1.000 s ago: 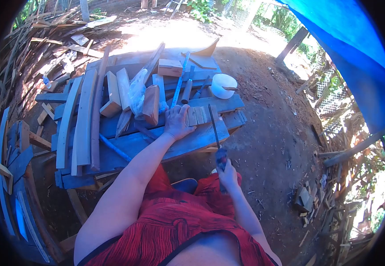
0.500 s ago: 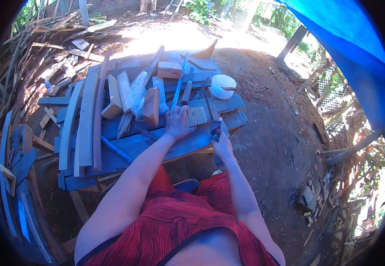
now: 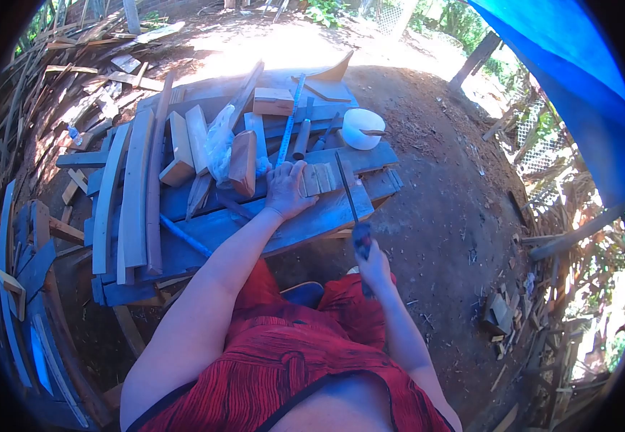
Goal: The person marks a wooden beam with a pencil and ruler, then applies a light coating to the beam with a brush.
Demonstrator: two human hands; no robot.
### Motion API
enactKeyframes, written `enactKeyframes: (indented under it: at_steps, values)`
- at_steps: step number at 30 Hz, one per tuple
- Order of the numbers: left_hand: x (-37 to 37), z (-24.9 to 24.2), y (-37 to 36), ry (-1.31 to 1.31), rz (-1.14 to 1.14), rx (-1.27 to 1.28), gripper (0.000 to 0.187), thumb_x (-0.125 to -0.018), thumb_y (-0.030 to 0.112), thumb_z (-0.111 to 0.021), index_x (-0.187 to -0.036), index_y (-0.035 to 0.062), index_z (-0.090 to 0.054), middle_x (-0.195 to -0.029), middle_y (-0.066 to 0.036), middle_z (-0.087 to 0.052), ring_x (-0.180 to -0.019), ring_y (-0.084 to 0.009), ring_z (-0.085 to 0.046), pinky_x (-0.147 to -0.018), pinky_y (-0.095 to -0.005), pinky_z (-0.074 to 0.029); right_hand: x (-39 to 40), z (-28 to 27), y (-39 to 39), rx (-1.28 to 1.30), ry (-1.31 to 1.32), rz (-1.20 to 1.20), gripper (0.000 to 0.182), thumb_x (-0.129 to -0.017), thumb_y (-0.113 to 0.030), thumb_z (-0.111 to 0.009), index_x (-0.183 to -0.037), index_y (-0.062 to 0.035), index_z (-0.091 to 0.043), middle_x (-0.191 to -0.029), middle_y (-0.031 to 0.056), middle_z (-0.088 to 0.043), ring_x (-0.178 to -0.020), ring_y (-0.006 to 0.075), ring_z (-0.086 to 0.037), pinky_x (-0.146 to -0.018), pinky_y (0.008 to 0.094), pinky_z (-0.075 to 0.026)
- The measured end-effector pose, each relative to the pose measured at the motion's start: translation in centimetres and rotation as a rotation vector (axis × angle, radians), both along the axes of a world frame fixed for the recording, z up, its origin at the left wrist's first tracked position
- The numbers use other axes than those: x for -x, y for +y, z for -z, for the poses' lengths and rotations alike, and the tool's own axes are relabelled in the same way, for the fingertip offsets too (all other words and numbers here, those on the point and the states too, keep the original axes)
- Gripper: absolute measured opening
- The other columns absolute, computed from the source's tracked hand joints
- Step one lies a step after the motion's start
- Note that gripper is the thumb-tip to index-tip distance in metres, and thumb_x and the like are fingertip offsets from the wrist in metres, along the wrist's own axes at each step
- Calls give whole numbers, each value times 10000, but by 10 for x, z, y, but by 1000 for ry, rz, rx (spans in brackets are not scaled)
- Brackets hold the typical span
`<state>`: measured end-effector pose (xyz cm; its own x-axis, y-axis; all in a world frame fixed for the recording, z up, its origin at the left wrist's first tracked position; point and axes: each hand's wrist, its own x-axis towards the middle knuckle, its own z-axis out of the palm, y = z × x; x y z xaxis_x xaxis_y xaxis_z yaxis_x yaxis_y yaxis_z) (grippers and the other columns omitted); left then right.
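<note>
My left hand (image 3: 287,191) lies on the bench with its fingers closed over the left end of a small wooden block (image 3: 318,180). Several dark lines run across the block's top. In my right hand (image 3: 374,268) is a saw (image 3: 349,191), gripped by its dark handle at the bench's front edge. Its long narrow blade points away from me and runs past the block's right end. Behind the block lie a dark cylindrical tool handle (image 3: 302,139) and a blue measuring strip (image 3: 292,119).
A white round container (image 3: 363,129) stands at the bench's back right. Long boards (image 3: 139,194) cover the left side, beside a clear plastic bag (image 3: 220,147) and a reddish wood block (image 3: 243,164). Scrap wood (image 3: 499,317) lies on the ground at right. A blue tarp (image 3: 564,65) hangs overhead.
My right hand has drawn the saw back toward me and slightly right, so its blade tip sits nearer the block. My left hand stays on the block.
</note>
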<state>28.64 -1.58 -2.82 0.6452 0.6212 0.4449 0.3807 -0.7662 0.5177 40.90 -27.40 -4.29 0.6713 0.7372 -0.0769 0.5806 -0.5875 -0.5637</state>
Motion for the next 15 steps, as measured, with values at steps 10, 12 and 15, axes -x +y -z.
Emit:
enactKeyframes:
  at_steps: [10,12,15]
  values:
    - [0,-3,-4,35,-48,-26,767,-597,378,-796,-1232,156,-428,-1069,-88,-473,-1096,-286,-448,-976,-443,-287,-11,-2,51,-24,-40,10,368,-850,-270,-574,-1101,-18,-477,-931,277,-625,-913,454,-602,-762,524,-456]
    - [-1,-1,-3,1,-27,10,784,-574,366,-810,-1226,158,-427,-1071,-84,-477,-1097,-288,-447,-1003,-486,-255,1,11,12,-75,20,11,371,-849,-262,-581,-1104,-17,-472,-924,277,-625,-905,452,-603,-752,520,-458]
    - [-2,2,-1,-7,-28,-5,782,-574,357,-809,-1226,157,-427,-1067,-84,-476,-1094,-287,-447,-985,-476,-266,23,22,-38,-38,77,32,366,-851,-254,-580,-1108,-18,-471,-908,271,-628,-887,454,-604,-738,518,-458]
